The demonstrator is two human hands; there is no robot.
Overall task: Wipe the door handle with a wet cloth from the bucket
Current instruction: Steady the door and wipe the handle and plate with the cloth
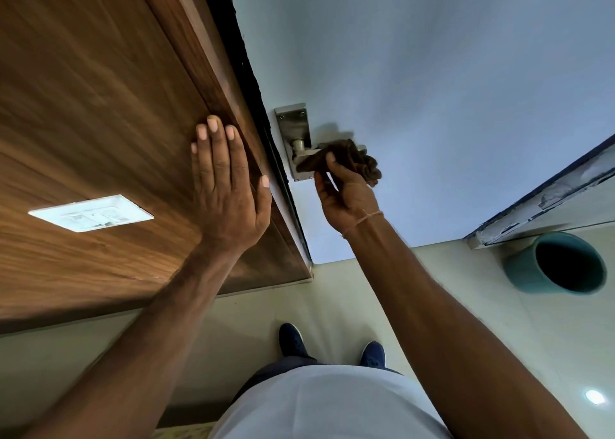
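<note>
A silver lever door handle on its metal plate is mounted on the pale blue-white door. A bunched brown cloth is wrapped over the lever and hides most of it. My right hand grips the cloth against the lever from below. My left hand lies flat, fingers spread, on the wooden wall panel just left of the door's edge. A teal bucket stands on the floor at the right, its inside dark.
A white switch plate sits on the wooden panel at the left. A worn door frame base runs along the right above the bucket. My two blue shoes stand on the pale tiled floor.
</note>
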